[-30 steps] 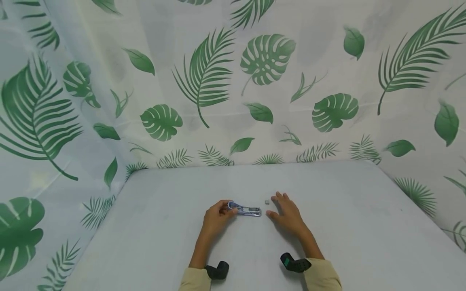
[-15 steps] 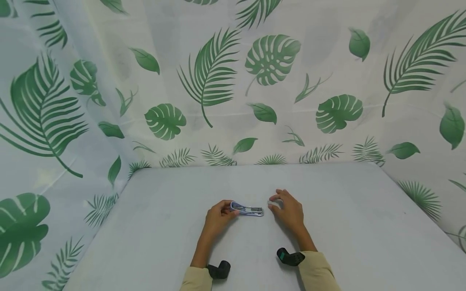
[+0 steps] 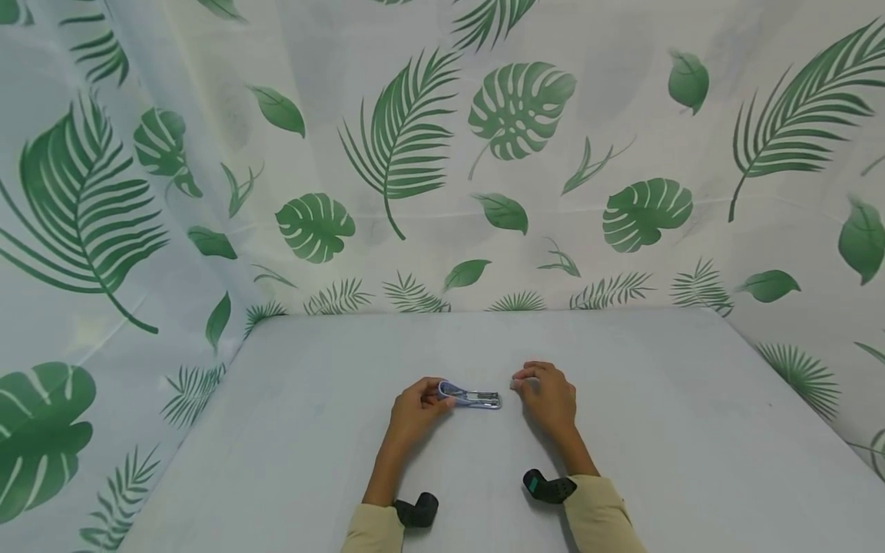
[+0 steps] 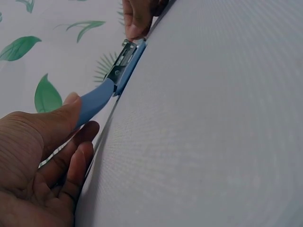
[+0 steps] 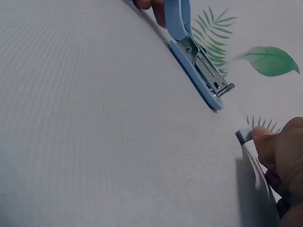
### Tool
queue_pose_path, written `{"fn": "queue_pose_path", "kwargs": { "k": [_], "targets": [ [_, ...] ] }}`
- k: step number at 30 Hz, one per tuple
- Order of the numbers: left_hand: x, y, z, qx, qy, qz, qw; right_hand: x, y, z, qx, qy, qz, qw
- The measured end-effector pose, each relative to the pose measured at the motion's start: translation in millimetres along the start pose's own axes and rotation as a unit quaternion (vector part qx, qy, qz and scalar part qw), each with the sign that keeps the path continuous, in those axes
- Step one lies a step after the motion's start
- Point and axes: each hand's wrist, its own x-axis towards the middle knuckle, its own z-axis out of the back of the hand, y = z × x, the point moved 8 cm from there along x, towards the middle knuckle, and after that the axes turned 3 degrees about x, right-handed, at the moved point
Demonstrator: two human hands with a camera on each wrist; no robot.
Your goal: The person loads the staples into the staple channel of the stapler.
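My left hand grips the blue handle end of a stapler, thumb on the near side. In the left wrist view the stapler has its metal magazine uncovered, above a blue base. To the right, my right hand pinches a short strip of staples between thumb and finger. A gap separates this strip from the stapler's front end in the right wrist view. The fingers partly cover the strip.
A white table lies under both hands. Behind it and along the sides hangs a white curtain printed with green leaves. Black wrist cameras sit at the sleeve cuffs.
My right thumb and finger have come together on the staple strip, which lay loose on the table a second ago. My left hand still holds the stapler in nearly the same place.
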Motion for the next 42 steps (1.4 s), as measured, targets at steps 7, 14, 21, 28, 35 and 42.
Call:
{"fn": "queue_pose_path", "kwargs": {
  "k": [7,14,21,28,35,42],
  "targets": [
    [0.7,-2.2,0.3,-0.002,0.000,-0.001,1.0000,-3.5,3.0,1.6,-0.001,0.007,0.009,1.000],
    [-0.1,-5.3,0.9,-0.010,0.005,-0.002,0.9999,-2.3,0.9,-0.5,-0.024,-0.005,0.013,1.000],
    [-0.1,-4.5,1.0,-0.013,0.009,0.001,0.9999,-2.0,-3.1,0.9,0.020,-0.023,-0.008,1.000],
    [0.1,-3.0,1.9,-0.010,0.005,0.004,0.9999,-4.0,-9.3,3.6,0.136,-0.006,-0.037,0.990],
    [0.0,-1.0,1.3,-0.012,0.008,0.013,0.9998,-7.7,-2.7,4.0,0.164,0.019,-0.037,0.986],
    [0.1,-1.6,1.3,-0.002,0.004,0.014,0.9999,-12.5,18.5,0.2,0.178,0.041,0.001,0.983]
  ]
}}
